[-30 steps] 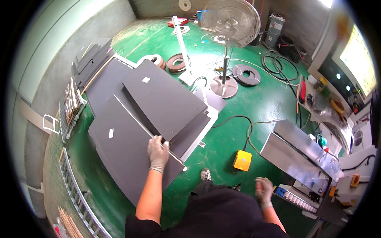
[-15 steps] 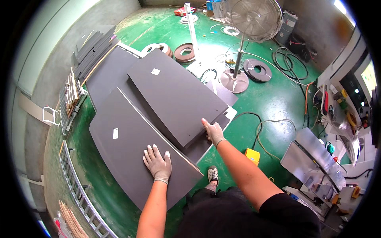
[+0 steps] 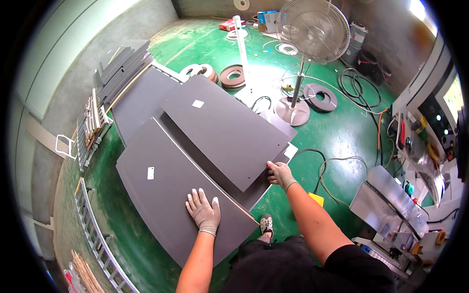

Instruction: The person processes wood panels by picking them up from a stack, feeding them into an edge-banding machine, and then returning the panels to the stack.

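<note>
Two large dark grey boards lie before me. My left hand (image 3: 204,211), in a pale glove with the fingers spread, lies flat on the left panel (image 3: 166,200), which has one curved side and a white label (image 3: 150,173). The right panel (image 3: 224,132), also labelled, lies tilted over other dark boards. At its near right edge is my gloved right hand (image 3: 280,175), the thumb at the top edge and the fingers curled below it. The undersides of both panels are hidden.
A standing fan (image 3: 293,113) rises behind the panels, near rolls of edge banding (image 3: 232,77). Cables (image 3: 322,166) and a yellow box (image 3: 316,199) lie on the green floor. A metal ladder (image 3: 100,239) runs along the left; a machine (image 3: 386,200) stands at the right.
The right panel has shifted slightly toward me, and my right hand has moved nearer with its edge. My left hand stays flat on the left panel. The whole view has shifted a little.
</note>
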The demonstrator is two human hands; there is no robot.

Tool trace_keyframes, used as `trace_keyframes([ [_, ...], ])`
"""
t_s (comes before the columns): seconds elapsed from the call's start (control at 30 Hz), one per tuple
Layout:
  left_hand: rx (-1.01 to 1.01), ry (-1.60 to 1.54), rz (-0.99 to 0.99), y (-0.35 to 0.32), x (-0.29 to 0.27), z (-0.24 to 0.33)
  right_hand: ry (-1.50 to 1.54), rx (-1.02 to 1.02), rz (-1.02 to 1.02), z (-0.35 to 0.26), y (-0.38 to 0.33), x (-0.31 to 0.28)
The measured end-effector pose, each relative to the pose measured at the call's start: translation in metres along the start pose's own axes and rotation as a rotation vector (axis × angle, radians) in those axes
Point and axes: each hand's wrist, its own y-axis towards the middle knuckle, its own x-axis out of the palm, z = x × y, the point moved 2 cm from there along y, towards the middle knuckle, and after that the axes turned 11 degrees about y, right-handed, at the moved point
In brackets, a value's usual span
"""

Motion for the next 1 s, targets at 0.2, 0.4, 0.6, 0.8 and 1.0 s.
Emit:
trace_keyframes([
  [0.2, 0.005, -0.031, -0.019, 0.000, -0.006, 0.005, -0.056, -0.080, 0.076, 0.009, -0.005, 0.004],
  [0.4, 0.013, -0.031, -0.006, -0.001, -0.009, 0.004, -0.408, -0.302, 0.333, 0.018, -0.001, 0.018],
  [0.6, 0.021, -0.054, 0.035, -0.002, -0.001, 0.002, -0.268, -0.261, 0.152, 0.016, 0.009, -0.012],
  [0.8, 0.009, -0.083, 0.082, -0.003, -0.001, -0.001, -0.126, -0.491, 0.168, 0.065, -0.050, -0.047],
  [1.0, 0.020, -0.122, 0.111, 0.000, -0.002, 0.006, 0.479, -0.098, -0.182, 0.096, -0.067, -0.084],
])
